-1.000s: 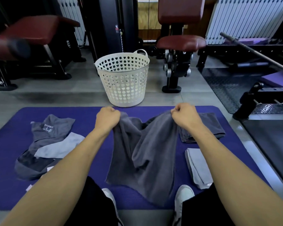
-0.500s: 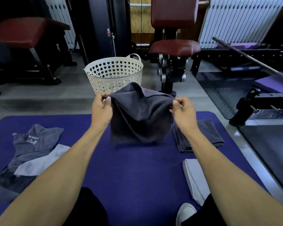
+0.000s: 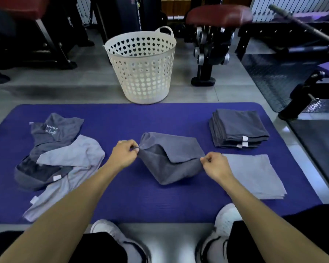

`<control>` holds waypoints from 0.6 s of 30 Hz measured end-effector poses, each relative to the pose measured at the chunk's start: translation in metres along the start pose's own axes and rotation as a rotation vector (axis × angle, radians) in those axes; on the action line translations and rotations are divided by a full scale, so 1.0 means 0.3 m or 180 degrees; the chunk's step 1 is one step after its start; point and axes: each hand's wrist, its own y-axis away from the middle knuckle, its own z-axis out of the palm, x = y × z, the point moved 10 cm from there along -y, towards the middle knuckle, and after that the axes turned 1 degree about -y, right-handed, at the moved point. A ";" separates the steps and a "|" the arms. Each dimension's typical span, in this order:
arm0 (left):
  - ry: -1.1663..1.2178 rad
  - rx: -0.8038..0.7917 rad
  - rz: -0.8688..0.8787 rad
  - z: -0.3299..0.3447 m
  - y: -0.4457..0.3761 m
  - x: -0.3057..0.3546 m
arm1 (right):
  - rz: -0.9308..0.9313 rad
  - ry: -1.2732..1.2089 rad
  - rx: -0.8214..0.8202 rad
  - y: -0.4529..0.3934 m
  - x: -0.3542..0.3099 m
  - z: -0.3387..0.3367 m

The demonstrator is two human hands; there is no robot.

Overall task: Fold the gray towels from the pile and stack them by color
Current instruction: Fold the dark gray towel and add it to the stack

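Note:
A dark gray towel (image 3: 169, 158) lies half folded and rumpled in the middle of the purple mat (image 3: 160, 116). My left hand (image 3: 124, 153) pinches its left corner and my right hand (image 3: 216, 165) pinches its right corner. On the left of the mat lies a loose pile of towels (image 3: 59, 160), dark and light gray mixed. A neat stack of folded dark gray towels (image 3: 237, 128) sits at the back right. In front of that stack lies a folded light gray towel (image 3: 254, 175).
A white perforated laundry basket (image 3: 142, 67) stands on the floor just beyond the mat. Gym machines and benches line the back, with a black rubber floor mat (image 3: 273, 73) to the right. My white shoes (image 3: 226, 219) rest at the mat's near edge.
The dark gray towel, held up in the air before, has come down onto the mat with its top folded over. Both hands dropped with it, still pinching the corners.

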 end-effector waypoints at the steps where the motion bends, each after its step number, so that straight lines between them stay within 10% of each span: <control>1: 0.0043 -0.0066 0.0068 0.031 0.041 -0.025 | 0.0062 0.0034 -0.0057 0.028 0.043 0.029; 7: -0.0057 -0.0685 0.0349 0.196 0.198 -0.158 | -0.0299 -0.0054 -0.0204 0.145 0.124 0.143; 18: -0.1030 -0.1776 -0.0049 0.389 0.253 -0.296 | -0.0270 0.1297 -0.2015 0.193 0.232 0.381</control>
